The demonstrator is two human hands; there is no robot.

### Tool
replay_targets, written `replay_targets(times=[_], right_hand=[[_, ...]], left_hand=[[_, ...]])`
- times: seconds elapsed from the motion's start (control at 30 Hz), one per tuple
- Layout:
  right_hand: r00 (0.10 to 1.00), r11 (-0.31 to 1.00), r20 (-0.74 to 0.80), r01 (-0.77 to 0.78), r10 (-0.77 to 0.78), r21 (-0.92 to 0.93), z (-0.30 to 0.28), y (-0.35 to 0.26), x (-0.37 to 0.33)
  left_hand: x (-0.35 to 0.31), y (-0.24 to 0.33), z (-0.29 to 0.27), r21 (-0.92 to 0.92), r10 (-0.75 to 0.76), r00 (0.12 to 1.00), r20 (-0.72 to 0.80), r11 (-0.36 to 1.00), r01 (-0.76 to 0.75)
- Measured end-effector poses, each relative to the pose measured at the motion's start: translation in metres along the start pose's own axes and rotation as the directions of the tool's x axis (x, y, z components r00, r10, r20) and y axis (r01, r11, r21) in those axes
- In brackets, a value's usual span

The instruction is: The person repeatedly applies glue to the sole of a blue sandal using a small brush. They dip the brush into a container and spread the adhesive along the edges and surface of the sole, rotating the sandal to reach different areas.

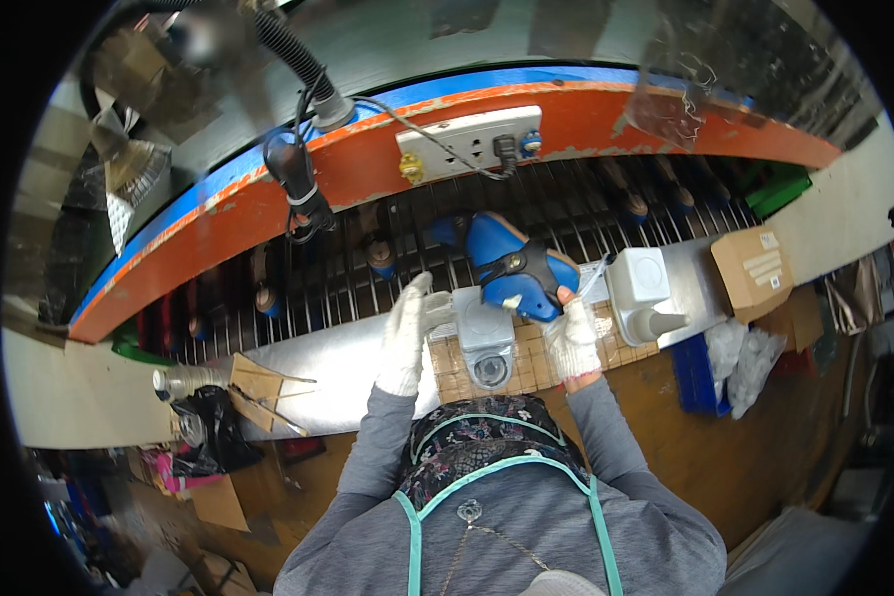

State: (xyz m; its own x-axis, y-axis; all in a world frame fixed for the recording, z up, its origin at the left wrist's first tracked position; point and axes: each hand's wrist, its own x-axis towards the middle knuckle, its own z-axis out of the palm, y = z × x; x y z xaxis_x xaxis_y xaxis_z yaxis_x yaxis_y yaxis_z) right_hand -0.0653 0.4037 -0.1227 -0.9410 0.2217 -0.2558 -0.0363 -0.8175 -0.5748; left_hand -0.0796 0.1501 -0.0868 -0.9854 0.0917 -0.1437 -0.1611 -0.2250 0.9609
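Observation:
A blue shoe last with a black strap upper and a tan edge is tilted over the metal worktop. My right hand, in a white glove with bare fingertips, grips its near end with the thumb on top. My left hand, also in a white glove, is held up to the left, apart from the last, with its fingers stretched out and nothing in them. Between my hands stands a whitish plastic container with a round opening. A second white container with a pale cylindrical spout or handle stands right of my right hand.
Behind the worktop, several lasts sit along a rack of metal rods. An orange beam with a socket strip crosses above. A black cabled tool hangs there. A cardboard box stands right; a thread spool lies left.

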Motion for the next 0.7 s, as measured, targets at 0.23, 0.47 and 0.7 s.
replay_targets(times=[0.23,0.47,0.7], right_hand=[[0.865,0.606,-0.005,0.348,-0.502,-0.716,-0.021,0.002,0.121],[0.925,0.016,0.242,0.258,-0.294,-0.966,-0.044,0.027,0.181],[0.965,-0.359,0.167,0.087,-0.200,-0.929,-0.022,0.019,0.182]], left_hand=[[-0.073,-0.005,-0.066,-0.063,0.009,0.861,-0.509,0.997,-0.048],[-0.154,-0.036,-0.096,-0.172,-0.199,0.691,-0.695,0.979,0.108],[-0.160,-0.033,-0.100,-0.179,-0.263,0.694,-0.670,0.965,0.193]])
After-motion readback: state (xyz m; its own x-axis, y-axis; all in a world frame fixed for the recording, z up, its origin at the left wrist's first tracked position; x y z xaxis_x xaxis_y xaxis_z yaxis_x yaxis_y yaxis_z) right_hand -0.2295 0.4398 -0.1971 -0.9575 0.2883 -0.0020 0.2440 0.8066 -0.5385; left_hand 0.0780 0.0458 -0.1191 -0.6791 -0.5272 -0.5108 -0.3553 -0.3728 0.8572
